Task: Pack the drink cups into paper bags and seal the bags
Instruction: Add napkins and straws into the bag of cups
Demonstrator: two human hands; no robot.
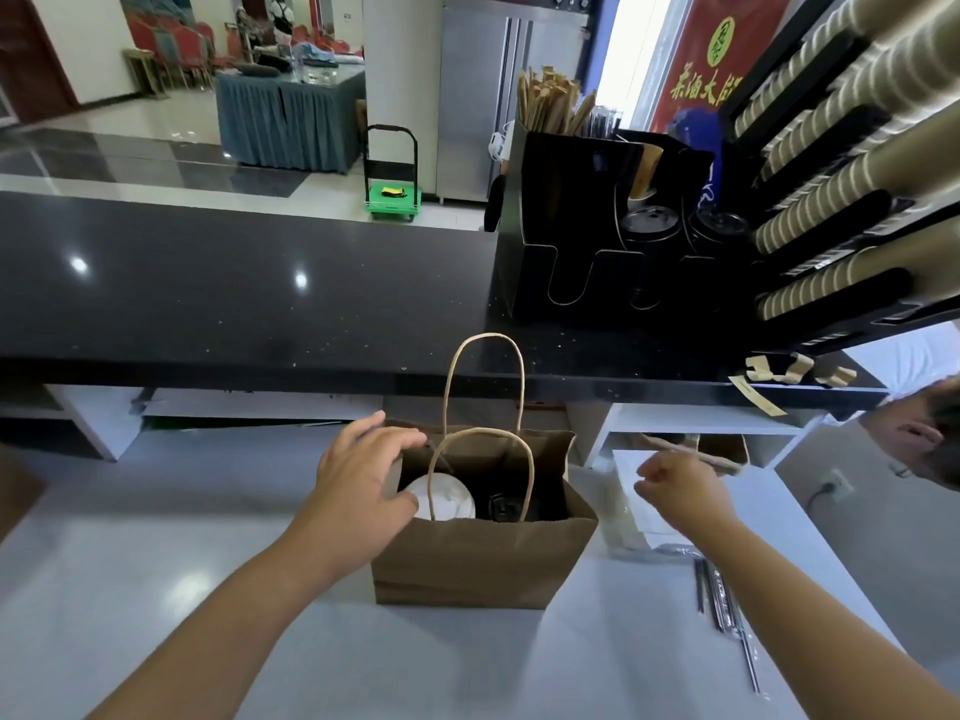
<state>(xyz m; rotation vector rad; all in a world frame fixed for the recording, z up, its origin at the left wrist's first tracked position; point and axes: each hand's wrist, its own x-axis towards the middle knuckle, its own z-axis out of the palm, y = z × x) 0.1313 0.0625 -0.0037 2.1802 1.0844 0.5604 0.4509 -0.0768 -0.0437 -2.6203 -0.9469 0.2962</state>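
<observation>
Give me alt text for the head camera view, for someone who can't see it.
An open brown paper bag stands on a white counter, holding a white-lidded cup and a black-lidded cup. The left hand touches the bag's left rim, while the right hand, fingers curled, hovers to the bag's right.

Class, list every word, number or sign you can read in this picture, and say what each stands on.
"茶酒大": yellow characters on the red hanging banner; the next character is partly hidden.
Too blurred: the round yellow-green logo on it.
Too small: the yellow paper slip on the black counter edge.
</observation>
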